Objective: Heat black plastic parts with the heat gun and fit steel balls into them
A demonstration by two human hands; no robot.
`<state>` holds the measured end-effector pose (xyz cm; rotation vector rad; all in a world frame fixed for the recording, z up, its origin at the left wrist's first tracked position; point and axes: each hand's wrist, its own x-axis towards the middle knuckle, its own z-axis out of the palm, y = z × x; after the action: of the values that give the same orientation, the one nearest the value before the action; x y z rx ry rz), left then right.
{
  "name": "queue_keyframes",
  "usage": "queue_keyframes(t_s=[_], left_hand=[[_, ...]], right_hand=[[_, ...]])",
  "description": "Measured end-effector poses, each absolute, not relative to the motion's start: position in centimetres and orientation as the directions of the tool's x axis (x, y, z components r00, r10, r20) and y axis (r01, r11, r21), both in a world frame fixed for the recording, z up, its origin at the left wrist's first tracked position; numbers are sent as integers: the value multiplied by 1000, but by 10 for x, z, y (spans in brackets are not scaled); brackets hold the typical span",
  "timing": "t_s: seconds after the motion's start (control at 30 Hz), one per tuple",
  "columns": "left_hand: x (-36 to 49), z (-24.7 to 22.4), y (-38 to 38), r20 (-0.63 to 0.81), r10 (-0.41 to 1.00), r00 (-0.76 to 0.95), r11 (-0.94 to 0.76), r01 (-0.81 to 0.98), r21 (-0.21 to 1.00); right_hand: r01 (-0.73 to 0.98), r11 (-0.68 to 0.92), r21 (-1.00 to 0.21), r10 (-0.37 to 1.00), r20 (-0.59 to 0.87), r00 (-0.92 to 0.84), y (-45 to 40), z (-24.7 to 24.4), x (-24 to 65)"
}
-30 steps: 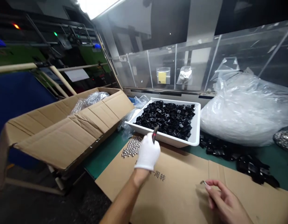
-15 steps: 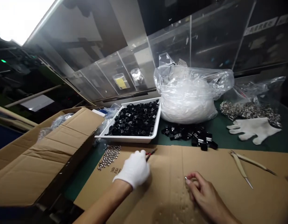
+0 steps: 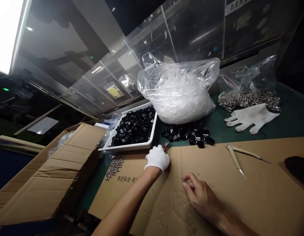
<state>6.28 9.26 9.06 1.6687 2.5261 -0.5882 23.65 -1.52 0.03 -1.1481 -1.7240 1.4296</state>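
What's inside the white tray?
A heap of small black parts lies inside the white tray. It covers most of the tray's floor, so whatever is underneath can't be seen.

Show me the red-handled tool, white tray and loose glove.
Red-handled tool (image 3: 166, 146), head view: its exposed end.
White tray (image 3: 153, 130), head view: its right rim.
Loose glove (image 3: 251, 116), head view: its middle.

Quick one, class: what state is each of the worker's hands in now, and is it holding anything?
Left hand: closed, gloved, holding a red-handled tool.
Right hand: bare, thumb and finger pinching a small metal piece.
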Motion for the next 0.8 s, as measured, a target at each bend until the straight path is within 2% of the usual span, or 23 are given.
queue_keyframes(t_s=[0.33, 0.8], left_hand=[[74, 86, 98, -259, 827, -499, 426, 857, -291], [73, 80, 121, -250, 816, -521, 453, 845, -284]], right_hand=[[268, 37, -963, 896, -86, -436, -15, 8, 238], [266, 51, -963, 893, -75, -444, -16, 11, 239]])
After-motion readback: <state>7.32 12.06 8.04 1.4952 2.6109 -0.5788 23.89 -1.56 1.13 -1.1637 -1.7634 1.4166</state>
